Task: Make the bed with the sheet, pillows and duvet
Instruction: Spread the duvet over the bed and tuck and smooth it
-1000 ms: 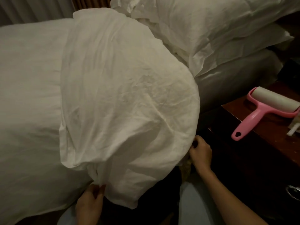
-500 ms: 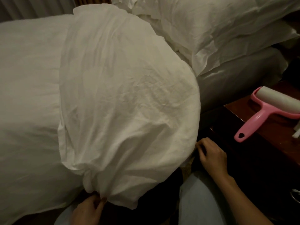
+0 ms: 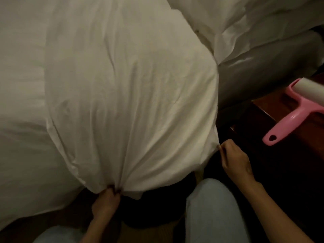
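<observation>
At bedside, you're tugging the white folded duvet [image 3: 129,95] edge down.
Left hand [image 3: 106,201] pinches gathered cloth, right hand [image 3: 235,161] pinches its corner; pillows [image 3: 245,23] set, smoothing left.

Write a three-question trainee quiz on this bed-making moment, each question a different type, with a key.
1. True or false: both hands are gripping the folded duvet.
2. Multiple choice: the pink lint roller lies on the
A. bed
B. dark wooden nightstand
C. floor
3. Fill in: the left hand bunches the duvet's near ______.

Key
1. True. The right hand pinches the cloth at the duvet's right corner, and the left hand holds gathered fabric lower down.
2. B. It rests on the nightstand, right of the bed, beside the stacked pillows.
3. edge
</observation>
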`<state>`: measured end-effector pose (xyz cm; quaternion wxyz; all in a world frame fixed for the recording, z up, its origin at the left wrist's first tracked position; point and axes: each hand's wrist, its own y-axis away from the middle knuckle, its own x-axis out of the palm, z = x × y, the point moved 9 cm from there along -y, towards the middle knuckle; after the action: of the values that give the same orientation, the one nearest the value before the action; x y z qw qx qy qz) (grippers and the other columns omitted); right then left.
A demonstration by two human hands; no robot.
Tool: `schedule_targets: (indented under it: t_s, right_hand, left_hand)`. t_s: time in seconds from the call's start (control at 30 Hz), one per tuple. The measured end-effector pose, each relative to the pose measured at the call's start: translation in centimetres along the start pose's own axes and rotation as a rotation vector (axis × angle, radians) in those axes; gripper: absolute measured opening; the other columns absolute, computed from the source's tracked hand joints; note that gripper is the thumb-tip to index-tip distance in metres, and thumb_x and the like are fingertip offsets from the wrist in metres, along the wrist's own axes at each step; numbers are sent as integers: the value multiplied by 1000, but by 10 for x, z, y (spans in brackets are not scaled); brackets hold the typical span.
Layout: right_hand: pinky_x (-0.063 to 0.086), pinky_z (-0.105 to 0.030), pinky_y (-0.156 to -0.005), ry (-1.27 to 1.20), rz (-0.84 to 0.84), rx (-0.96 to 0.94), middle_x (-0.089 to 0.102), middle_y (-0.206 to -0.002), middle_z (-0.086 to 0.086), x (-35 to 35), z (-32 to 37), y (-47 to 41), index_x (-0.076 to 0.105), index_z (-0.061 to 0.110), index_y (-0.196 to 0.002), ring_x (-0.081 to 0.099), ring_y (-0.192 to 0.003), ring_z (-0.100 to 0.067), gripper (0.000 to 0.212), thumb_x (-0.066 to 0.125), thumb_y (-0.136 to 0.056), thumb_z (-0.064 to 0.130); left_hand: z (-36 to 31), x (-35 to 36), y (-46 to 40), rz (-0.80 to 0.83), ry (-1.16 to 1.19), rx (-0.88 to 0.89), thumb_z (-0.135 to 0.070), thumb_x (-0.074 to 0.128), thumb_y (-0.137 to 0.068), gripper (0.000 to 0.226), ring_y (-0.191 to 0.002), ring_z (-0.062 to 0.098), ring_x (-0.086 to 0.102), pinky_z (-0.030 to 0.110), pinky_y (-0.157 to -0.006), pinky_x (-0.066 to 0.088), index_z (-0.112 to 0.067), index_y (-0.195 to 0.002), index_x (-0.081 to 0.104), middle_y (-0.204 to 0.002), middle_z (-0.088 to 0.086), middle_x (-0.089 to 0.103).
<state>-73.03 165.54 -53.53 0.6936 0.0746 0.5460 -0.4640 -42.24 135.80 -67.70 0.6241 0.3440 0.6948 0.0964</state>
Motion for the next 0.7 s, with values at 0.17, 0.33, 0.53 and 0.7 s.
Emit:
schedule_targets:
  t_s: [0.17,0.33,0.53,0.7]
  right_hand:
    - [35,-34,-51,-52,4,82,44,-69,-7,4,-16,22,45,5,-71,44,-60,-22,20,46,-88,-5]
    - [33,-29,-52,29,191,299,45,-66,-5,29,-34,12,42,9,-70,47,-56,-24,24,49,-91,0]
    - [46,-33,-63,-133,502,759,56,-93,-12,78,-58,20,47,7,-93,57,-81,-28,3,45,-94,5]
    - [52,-34,-69,-1203,573,1361,64,-100,-10,118,-25,67,62,12,-109,61,-91,-23,18,53,-96,20]
  left_hand:
    - [-4,9,3,-16,52,51,-30,43,-97,40,-123,34,49,36,-95,41,-11,-132,46,-137,17,49]
    - [-6,13,3,21,-48,61,-34,41,-97,41,-125,32,48,34,-96,41,-13,-132,45,-140,15,47]
    - [-3,2,4,43,49,33,-40,55,-92,51,-127,34,46,35,-99,39,-9,-132,49,-141,18,45]
    - [-11,-5,14,-63,444,148,-8,71,-82,63,-137,31,31,32,-108,26,1,-138,43,-148,17,34]
